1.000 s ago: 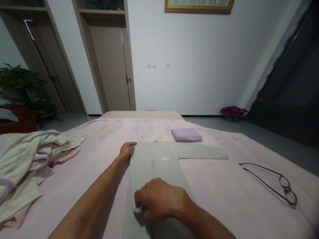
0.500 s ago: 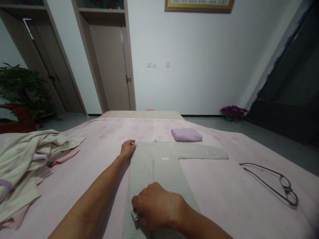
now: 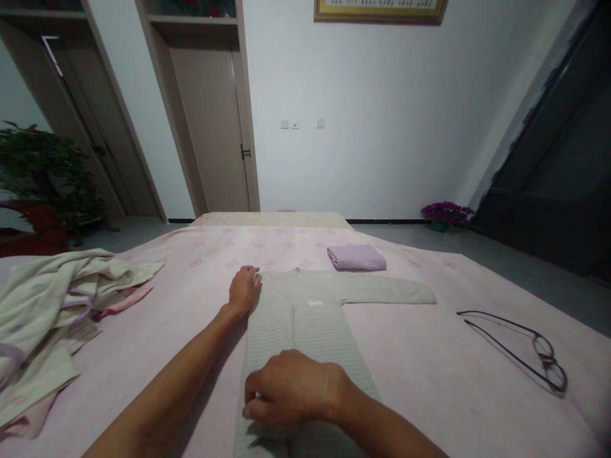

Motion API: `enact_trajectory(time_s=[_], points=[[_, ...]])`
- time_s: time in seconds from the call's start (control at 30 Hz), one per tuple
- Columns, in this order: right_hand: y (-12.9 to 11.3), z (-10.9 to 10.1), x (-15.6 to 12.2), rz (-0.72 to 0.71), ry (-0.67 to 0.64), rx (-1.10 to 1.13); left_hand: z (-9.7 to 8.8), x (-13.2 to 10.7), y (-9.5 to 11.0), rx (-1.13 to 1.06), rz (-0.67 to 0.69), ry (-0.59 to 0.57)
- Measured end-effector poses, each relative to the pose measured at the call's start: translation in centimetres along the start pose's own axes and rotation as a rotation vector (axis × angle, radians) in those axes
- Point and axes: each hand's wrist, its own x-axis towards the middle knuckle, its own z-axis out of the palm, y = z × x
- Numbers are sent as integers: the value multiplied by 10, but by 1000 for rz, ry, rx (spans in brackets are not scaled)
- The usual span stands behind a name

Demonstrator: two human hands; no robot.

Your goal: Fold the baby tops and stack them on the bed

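Observation:
A pale grey-green, finely striped long-sleeved top (image 3: 324,343) lies flat before me, neckline at the far end, with small white lettering on the chest. One sleeve stretches out to the right; the left sleeve appears folded inward, its edge running down the body. At the top's left shoulder, my left hand (image 3: 245,289) has its fingers closed on the cloth. Low over the body of the top is my right hand (image 3: 291,388), its fingers curled with a gap between thumb and forefinger. No cloth shows in that gap, and a shadow falls beneath.
A folded lilac cloth (image 3: 357,257) rests just beyond the right sleeve. Black-framed glasses (image 3: 544,356) lie at the right on the pink flowered sheet (image 3: 420,362). Rumpled light clothes (image 3: 57,305) are heaped at the left.
My right hand has shifted slightly left and its fingers have loosened from the pale bit of cloth they held. My left hand has stayed at the shoulder, with its wrist turned slightly.

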Motion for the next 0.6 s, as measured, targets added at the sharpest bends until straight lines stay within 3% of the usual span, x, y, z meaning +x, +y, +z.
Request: enact_trajectory(time_s=[0.13, 0.3, 0.47, 0.6], points=[[8, 8, 6, 36, 0, 14, 11, -19, 13, 66, 149, -100], [11, 27, 16, 61, -25, 55, 28, -26, 13, 179, 149, -185], [9, 31, 16, 11, -15, 50, 25, -27, 13, 235, 150, -192], [-2, 31, 14, -79, -81, 55, 18, -32, 17, 260, 153, -148]])
